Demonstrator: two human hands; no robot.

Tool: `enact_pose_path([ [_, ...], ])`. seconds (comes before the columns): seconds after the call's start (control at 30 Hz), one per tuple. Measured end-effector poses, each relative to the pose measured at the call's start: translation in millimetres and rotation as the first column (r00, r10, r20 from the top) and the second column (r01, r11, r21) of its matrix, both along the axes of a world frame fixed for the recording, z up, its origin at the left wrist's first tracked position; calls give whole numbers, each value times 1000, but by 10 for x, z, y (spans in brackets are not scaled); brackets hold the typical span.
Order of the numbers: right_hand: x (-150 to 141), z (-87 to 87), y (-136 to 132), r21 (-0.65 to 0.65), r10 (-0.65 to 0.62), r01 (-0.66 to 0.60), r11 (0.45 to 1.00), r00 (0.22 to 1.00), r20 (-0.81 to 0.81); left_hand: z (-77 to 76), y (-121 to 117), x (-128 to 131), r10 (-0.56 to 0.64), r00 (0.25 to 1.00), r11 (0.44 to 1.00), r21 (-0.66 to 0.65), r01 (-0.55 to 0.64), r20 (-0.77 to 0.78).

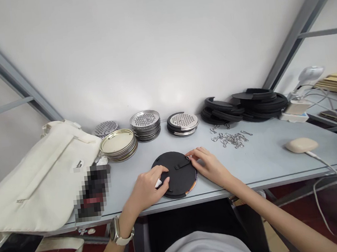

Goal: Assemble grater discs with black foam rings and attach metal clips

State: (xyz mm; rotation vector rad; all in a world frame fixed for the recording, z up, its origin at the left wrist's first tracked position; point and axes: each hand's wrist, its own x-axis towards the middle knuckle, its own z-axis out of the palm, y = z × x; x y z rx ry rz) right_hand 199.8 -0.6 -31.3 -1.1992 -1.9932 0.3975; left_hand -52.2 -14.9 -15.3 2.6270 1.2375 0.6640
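Observation:
A round black disc (177, 185) lies flat near the table's front edge, with a short black strap (182, 165) on its face and a coloured rim showing at lower right. My left hand (147, 189) rests on its left side, thumb and forefinger apart. Under those fingers a small white scrap (158, 182) shows; its kind I cannot make out. At the disc's upper right edge my right hand (206, 163) pinches a small metal clip (188, 158) by the strap's end. Several loose metal clips (232, 139) lie in a pile beyond that hand.
Along the wall stand gold-coloured lids (118, 141), perforated metal discs (146, 124), a black-edged metal grater disc (183, 122) and stacked black rings (256, 104). A cream bag (48, 182) covers the left. A beige corded device (301, 145) sits right; shelf posts (299, 28) frame the table.

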Motion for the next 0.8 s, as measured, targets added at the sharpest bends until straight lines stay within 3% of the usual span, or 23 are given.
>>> enact_pose_path([
  [0.2, 4, 9, -33, -62, 74, -75, 995, 997, -24, -25, 8, -5, -15, 1000, 999, 39, 16, -24],
  [0.63, 42, 22, -50, -184, 105, -115, 976, 992, -65, -12, 3, -2, -6, 1000, 1000, 11, 6, 0],
  [0.8, 9, 17, -63, -174, 92, -96, 980, 995, -31, -26, 6, -6, -4, 1000, 1000, 28, 4, 4],
])
